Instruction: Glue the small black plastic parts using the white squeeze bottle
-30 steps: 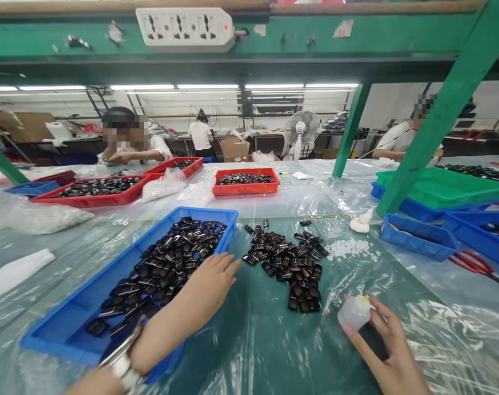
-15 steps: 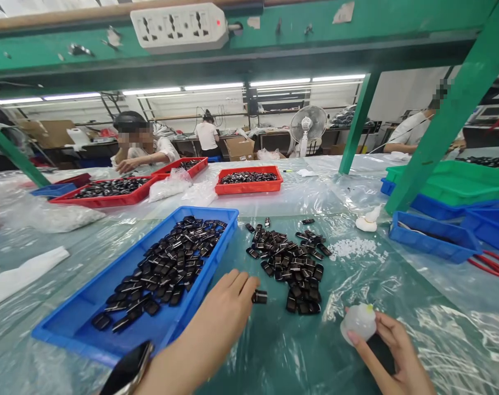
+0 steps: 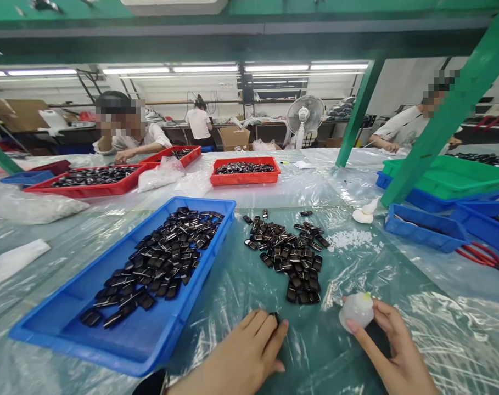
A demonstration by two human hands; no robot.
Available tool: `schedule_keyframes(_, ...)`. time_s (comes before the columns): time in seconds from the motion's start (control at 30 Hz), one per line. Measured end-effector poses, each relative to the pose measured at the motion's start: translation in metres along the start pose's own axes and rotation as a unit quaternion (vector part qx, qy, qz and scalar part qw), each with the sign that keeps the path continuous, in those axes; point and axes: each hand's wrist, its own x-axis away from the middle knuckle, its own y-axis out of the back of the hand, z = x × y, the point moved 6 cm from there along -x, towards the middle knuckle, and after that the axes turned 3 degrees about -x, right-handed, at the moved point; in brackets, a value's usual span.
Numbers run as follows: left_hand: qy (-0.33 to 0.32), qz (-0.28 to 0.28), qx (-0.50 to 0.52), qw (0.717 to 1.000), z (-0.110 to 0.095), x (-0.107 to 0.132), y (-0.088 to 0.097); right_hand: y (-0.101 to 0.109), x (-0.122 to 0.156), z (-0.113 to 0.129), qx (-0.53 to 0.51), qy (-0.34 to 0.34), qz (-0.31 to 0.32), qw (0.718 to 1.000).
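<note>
My left hand [image 3: 253,343] is closed over the covered table, its fingers pinching a small black plastic piece [image 3: 275,317] that they mostly hide. To the right, my right hand [image 3: 391,340] grips a translucent white rounded squeeze bottle [image 3: 357,311] with a yellow-green spot at its top. Beyond both hands lies a heap of glossy black pieces [image 3: 292,255]. Small white bits [image 3: 352,240] are scattered beside that heap. At the left stands a blue tray [image 3: 129,343] partly filled with similar black pieces.
A white nozzled bottle [image 3: 365,213] sits behind the white bits. Blue bins [image 3: 428,241], red-handled pliers [image 3: 482,255] and a green tray [image 3: 447,178] are at right. Red trays [image 3: 245,178] line the far side. A slanted green post [image 3: 432,109] rises at right. Other people sit beyond.
My left hand has moved nearer and to the right with the black piece, away from the heap. My right hand keeps the bottle almost in place. The view has tilted downward slightly.
</note>
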Motion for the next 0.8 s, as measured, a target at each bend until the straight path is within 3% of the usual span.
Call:
schedule_keyframes(0.1, 0.023, 0.006, 0.084, 0.996, 0.010, -0.001, 0.001, 0.004, -0.003, -0.001, 0.001, 0.024, -0.002, 1.000)
schedule_keyframes(0.23, 0.090, -0.053, 0.153, 0.983, 0.025, -0.002, 0.001, 0.002, 0.005, 0.019, 0.000, 0.062, 0.000, 0.998)
schedule_keyframes(0.4, 0.133, -0.055, 0.216, 0.966, 0.023, 0.000, 0.002, -0.002, 0.014, 0.036, -0.011, 0.072, -0.022, 0.997)
schedule_keyframes(0.6, 0.166, 0.003, 0.284, 0.944, 0.019, 0.005, -0.004, -0.004, 0.019, 0.040, -0.012, 0.066, -0.018, 0.998)
schedule_keyframes(0.8, 0.195, 0.027, 0.305, 0.932, 0.023, 0.006, -0.014, 0.012, 0.027, 0.042, -0.001, 0.030, -0.083, 0.996)
